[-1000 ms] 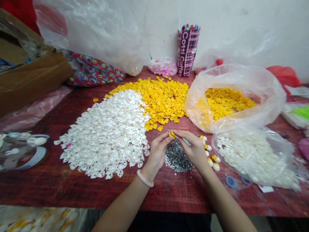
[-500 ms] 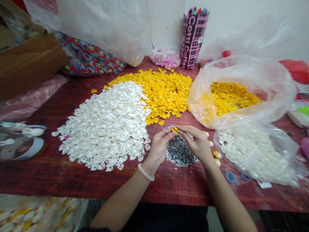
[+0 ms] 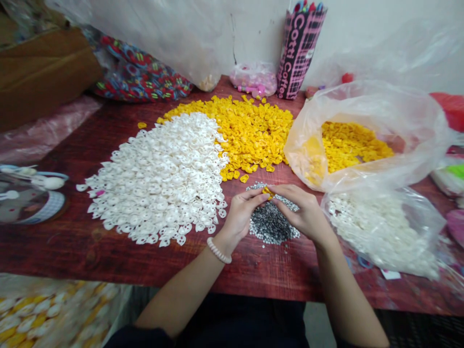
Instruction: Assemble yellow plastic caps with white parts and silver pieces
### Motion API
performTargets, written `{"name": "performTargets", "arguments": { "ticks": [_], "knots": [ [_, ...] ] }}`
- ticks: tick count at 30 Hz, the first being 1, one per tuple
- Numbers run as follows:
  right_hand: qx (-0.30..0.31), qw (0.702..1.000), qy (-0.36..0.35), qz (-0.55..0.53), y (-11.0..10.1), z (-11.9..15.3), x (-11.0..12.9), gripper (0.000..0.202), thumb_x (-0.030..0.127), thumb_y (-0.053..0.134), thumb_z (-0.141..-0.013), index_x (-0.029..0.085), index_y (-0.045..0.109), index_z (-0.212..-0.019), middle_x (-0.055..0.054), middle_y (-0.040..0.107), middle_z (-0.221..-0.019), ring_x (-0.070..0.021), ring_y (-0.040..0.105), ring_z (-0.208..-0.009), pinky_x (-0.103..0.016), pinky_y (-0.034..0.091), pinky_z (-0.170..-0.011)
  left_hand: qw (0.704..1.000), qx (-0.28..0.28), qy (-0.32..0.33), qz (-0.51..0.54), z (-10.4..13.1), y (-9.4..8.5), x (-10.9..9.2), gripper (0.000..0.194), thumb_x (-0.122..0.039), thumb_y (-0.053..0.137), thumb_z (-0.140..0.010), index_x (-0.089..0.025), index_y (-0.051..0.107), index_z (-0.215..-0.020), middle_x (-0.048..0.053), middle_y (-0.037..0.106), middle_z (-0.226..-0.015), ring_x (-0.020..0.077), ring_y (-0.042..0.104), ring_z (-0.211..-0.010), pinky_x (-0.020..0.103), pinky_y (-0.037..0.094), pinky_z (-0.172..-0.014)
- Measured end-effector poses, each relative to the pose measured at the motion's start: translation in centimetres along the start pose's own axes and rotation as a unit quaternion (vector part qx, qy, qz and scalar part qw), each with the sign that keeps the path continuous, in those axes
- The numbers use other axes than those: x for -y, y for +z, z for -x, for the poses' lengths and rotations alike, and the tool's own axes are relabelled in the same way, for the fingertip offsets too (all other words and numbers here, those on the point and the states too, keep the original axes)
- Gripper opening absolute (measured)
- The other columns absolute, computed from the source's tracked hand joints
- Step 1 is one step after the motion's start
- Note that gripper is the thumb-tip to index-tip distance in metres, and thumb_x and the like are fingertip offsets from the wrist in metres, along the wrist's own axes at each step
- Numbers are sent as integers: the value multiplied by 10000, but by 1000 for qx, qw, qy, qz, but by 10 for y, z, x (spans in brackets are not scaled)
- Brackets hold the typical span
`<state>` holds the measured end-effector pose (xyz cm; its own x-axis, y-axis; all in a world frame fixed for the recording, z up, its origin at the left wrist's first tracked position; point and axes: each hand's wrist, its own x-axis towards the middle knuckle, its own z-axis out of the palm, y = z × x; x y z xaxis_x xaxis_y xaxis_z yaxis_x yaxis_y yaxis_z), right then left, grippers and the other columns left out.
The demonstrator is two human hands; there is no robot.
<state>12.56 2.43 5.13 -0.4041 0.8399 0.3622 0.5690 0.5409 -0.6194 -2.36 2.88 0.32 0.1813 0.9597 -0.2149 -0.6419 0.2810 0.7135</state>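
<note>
piece of yellow plastic (image 3: 267,192) is being pinched between left hand (image 3: 237,217) and right hand (image 3: 306,212) above a grainy heap of tiny, roundish grey bits (image 3: 272,226).

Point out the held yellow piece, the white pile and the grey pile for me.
Yellow piece (image 3: 267,191): head view, on the small part showing.
White pile (image 3: 163,181): head view, on its middle.
Grey pile (image 3: 272,224): head view, on its near part.

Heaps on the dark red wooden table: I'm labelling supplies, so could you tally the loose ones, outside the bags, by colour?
Heap of small white plastic pieces: 1
Heap of small yellow plastic pieces: 1
Heap of tiny grey-black round pieces: 1
Total: 3
</note>
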Motion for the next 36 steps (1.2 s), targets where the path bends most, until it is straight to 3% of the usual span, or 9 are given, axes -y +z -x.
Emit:
{"name": "performTargets", "arguments": {
  "ticks": [4,8,14,18,22,27,33,36],
  "knots": [
    [-29,997,-46,63,4,5,-3,347,235,600,-811,222,585,-1157,-71,667,-1010,-193,618,-933,-377,521,-821,997,33,-63,33,1,0,-2,111,-188,747,-623,-146,731,-724,39,693,-736,107,588,-679,233,461,-685],
    [-79,991,-61,89,11,10,-9,269,202,572,-826,215,616,-1090,-70,693,-918,-192,643,-846,-367,538,-756,996,47,-69,28,1,0,0,110,-178,742,-634,-152,733,-741,37,698,-768,99,592,-705,221,458,-711],
    [-54,993,-66,79,11,20,-14,278,175,551,-831,222,606,-1100,-77,688,-992,-202,646,-908,-377,539,-793,995,38,-92,-10,2,0,9,160,-207,760,-615,-147,740,-761,45,697,-758,75,542,-599,193,414,-558],
    [-64,993,-67,76,13,30,-22,254,188,551,-838,215,605,-1085,-83,695,-968,-198,656,-888,-381,542,-784,994,37,-97,-40,3,2,13,142,-209,756,-612,-133,736,-730,53,692,-733,91,557,-617,193,422,-549],
    [-81,993,-78,47,18,35,-32,289,190,566,-833,228,577,-1119,-73,692,-997,-188,650,-914,-383,527,-820,994,37,-50,-94,3,5,12,236,-182,747,-621,-151,714,-852,30,683,-708,95,580,-617,196,445,-565],
    [-102,994,-25,23,23,36,-37,361,232,567,-827,244,544,-1187,-74,665,-1092,-201,633,-981,-397,507,-863,984,10,64,-163,5,9,8,292,-169,757,-605,-169,675,-886,34,688,-783,137,635,-750,255,492,-719],
    [-102,991,-57,59,23,40,-39,306,221,546,-841,231,579,-1146,-77,690,-1017,-209,647,-934,-396,515,-832,972,7,95,-213,9,9,8,237,-158,775,-577,-167,661,-784,34,688,-754,139,634,-700,258,495,-685],
    [-99,993,-47,50,22,41,-36,300,213,524,-855,231,565,-1151,-77,680,-1036,-204,638,-948,-393,507,-844,962,20,123,-244,8,7,7,307,-169,763,-603,-200,688,-898,59,699,-939,161,645,-801,277,505,-735]
  ]
}}
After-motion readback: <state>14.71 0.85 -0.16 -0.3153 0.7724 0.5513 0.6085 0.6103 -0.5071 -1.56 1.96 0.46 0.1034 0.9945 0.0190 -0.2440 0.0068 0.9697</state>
